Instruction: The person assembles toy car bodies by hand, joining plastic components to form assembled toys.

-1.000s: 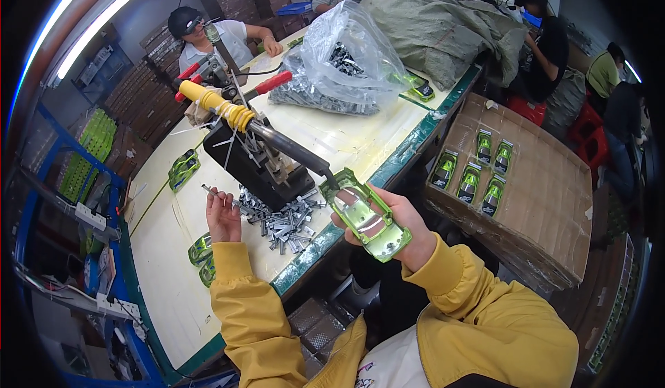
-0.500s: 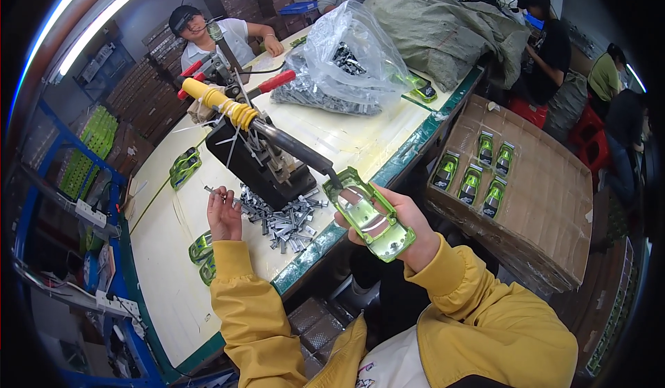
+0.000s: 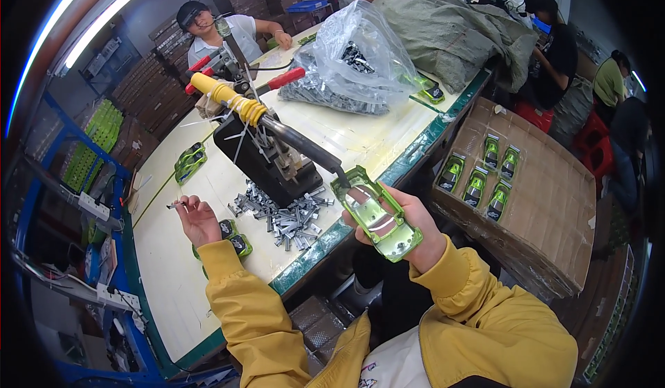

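In my right hand (image 3: 424, 234) is a translucent green toy car body shell (image 3: 375, 216), tilted with its hollow inside facing up. The dark tip of a yellow-handled metal rod tool (image 3: 305, 144) comes right up to the shell's far end; whether they touch I cannot tell. My left hand (image 3: 199, 220) is raised over the table, pinching a small silver metal piece (image 3: 176, 206) at its fingertips. Between my hands lies a loose pile of similar silver pieces (image 3: 284, 220), by the base of the black stand (image 3: 239, 154). Several green toy cars (image 3: 234, 237) lie partly hidden behind my left wrist.
A clear plastic bag (image 3: 346, 76) of metal pieces sits beyond the stand. Another green car (image 3: 190, 163) lies at the table's left. On the right, a cardboard box (image 3: 533, 215) holds several green cars. A person (image 3: 235, 35) sits across the table; others work at the far right.
My left hand has moved left, away from the pile, with the small metal piece in its fingers. My right hand still holds the car shell at the rod's tip.
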`<control>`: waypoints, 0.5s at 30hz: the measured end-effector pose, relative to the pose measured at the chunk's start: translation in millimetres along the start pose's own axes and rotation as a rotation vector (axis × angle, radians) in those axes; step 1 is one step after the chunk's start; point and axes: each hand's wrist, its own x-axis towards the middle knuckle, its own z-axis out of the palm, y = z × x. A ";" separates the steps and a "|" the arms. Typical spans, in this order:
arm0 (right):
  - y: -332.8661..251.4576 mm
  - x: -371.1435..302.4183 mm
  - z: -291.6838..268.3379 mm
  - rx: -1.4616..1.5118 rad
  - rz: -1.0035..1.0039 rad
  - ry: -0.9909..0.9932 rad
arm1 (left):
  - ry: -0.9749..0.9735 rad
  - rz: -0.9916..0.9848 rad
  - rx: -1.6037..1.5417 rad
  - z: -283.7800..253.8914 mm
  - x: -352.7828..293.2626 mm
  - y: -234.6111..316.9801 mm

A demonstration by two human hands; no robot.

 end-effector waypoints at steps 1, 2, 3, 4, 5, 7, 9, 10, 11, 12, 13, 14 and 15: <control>-0.2 0.7 0.0 -0.004 -0.002 0.000 | 0.007 0.011 -0.010 0.6 0.3 0.7; -0.6 1.6 0.2 -0.008 -0.005 0.001 | 0.014 0.023 -0.020 0.8 0.8 1.2; -0.7 1.5 1.0 -0.008 -0.004 0.001 | 0.015 0.023 -0.021 0.6 1.2 1.7; -0.8 1.6 2.3 -0.001 -0.004 0.000 | -0.004 0.027 -0.022 0.2 2.3 2.9; -1.1 2.3 3.6 0.005 -0.003 -0.003 | -0.023 0.033 -0.022 0.1 3.8 4.6; 0.0 3.8 2.6 0.014 0.006 -0.008 | 0.001 0.057 -0.020 -0.2 3.0 11.6; 2.2 4.4 4.2 0.017 0.027 -0.026 | 0.019 0.098 -0.013 -0.3 3.5 18.4; 2.1 1.8 5.5 -0.003 0.018 -0.014 | 0.023 0.110 -0.009 -2.5 3.7 19.6; 1.9 -0.8 6.1 -0.022 0.010 -0.005 | 0.027 0.123 -0.003 -3.8 3.2 21.5; 1.6 -2.3 3.3 -0.033 0.010 0.001 | 0.020 0.142 0.002 -3.6 1.9 22.3; 2.7 -3.8 3.6 -0.037 0.011 0.015 | 0.047 0.148 -0.017 -2.9 -0.5 22.1; 4.6 -4.6 5.2 -0.041 0.011 0.030 | 0.073 0.153 -0.038 -2.2 -2.0 24.3; 4.4 -4.4 5.1 -0.042 0.013 0.027 | 0.075 0.143 -0.040 -4.4 -2.5 23.1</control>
